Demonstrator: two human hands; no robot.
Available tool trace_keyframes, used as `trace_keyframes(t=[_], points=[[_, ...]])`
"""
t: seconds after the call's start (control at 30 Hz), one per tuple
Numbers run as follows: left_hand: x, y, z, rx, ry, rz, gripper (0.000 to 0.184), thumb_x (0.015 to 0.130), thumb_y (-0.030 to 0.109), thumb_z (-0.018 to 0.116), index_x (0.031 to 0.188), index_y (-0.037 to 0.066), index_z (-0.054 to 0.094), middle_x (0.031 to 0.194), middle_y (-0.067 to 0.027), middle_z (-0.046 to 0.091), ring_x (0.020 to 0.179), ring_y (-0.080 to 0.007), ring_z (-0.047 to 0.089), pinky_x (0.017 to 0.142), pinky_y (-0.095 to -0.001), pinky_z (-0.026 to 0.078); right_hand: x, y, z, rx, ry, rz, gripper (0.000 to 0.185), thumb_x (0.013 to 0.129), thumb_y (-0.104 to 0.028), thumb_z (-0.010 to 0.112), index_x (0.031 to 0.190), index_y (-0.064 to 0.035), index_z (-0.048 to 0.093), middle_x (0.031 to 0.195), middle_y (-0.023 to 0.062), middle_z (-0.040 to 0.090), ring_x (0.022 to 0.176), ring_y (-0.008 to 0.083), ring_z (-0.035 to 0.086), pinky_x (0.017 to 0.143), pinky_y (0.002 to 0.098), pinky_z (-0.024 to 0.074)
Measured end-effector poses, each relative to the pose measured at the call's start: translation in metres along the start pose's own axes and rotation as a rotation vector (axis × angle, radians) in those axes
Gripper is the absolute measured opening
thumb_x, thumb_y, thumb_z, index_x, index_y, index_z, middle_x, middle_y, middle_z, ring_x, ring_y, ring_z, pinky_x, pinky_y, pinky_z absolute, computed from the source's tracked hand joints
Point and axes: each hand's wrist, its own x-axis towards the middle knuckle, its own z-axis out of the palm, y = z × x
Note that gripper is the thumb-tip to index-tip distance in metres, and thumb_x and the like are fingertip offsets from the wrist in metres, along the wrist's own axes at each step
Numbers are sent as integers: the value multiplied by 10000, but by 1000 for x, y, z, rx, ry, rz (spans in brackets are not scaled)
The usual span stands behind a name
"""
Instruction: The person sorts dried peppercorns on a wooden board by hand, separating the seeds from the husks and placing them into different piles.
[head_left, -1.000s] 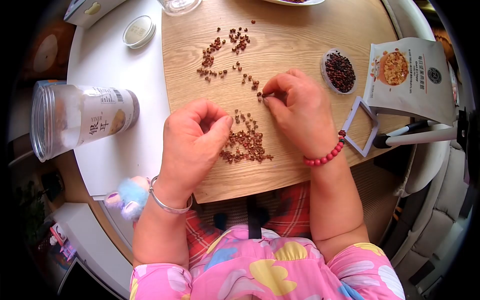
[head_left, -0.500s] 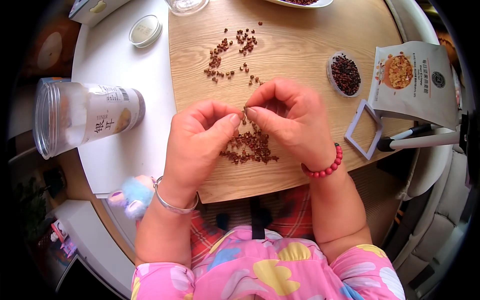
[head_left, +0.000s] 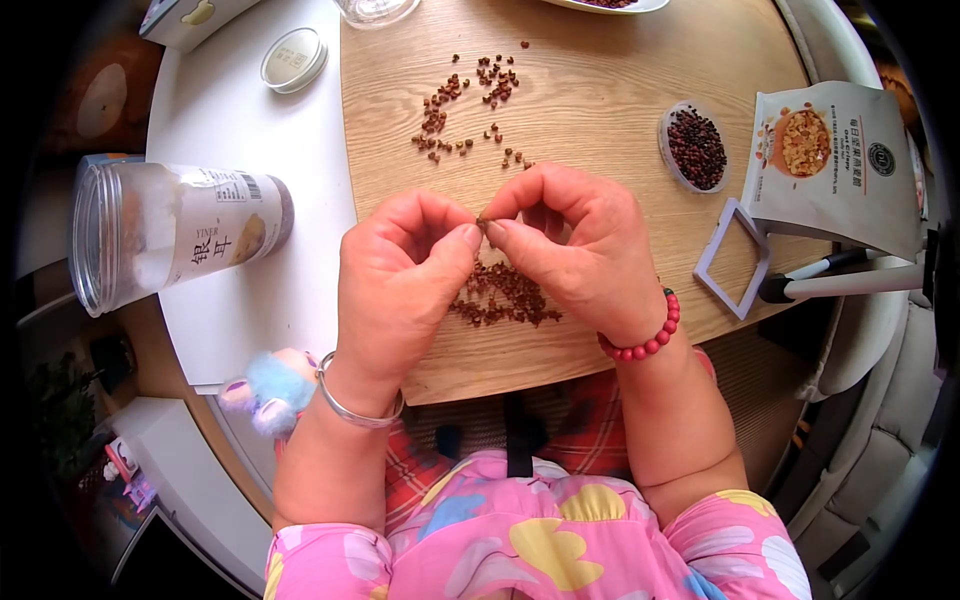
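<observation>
Together, the bare left hand (head_left: 405, 268) and bare right hand (head_left: 582, 245) pinch a tiny brown peppercorn (head_left: 482, 222) over the loose, reddish-brown heap of dry husks (head_left: 505, 297).

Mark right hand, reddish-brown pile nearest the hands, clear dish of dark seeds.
Right hand (head_left: 580, 240): head view, middle of the hand.
Reddish-brown pile (head_left: 505, 297): head view, middle of visible part.
Clear dish (head_left: 664, 150): head view, left rim.

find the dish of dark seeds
In the head view, the dish sits on the wooden table, beyond and right of the right hand, just left of the grey pouch.
</observation>
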Motion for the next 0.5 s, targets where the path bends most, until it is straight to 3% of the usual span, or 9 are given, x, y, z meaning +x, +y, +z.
trace_keyframes(t=[0.17,0.33,0.47,0.5], points=[[0,-1,-1,-34,-11,31,36,855,23,613,880,3,596,774,20,598,690,-24,520,613,-179,429,0,-3,0,-83,8,-27,68,744,-68,659,790,-17,662,647,39,603,548,77,527,495,222,429],[0,-1,-1,-6,-1,38,35,853,19,609,880,3,593,772,22,593,691,-24,521,612,-180,429,1,0,2,-186,42,-199,67,725,-63,671,781,-27,665,690,68,612,569,133,552,498,249,440],[1,1,1,103,35,57,20,844,9,603,862,2,596,730,28,582,645,-23,514,574,-179,421,1,0,1,-210,33,-191,64,727,-67,675,774,-26,664,688,68,609,571,136,554,501,255,442],[1,0,1,104,35,57,20,844,9,603,862,2,596,730,28,582,645,-23,514,574,-179,421,0,3,1,-195,31,-177,62,728,-44,680,782,-20,664,693,36,599,582,92,526,510,224,415]])
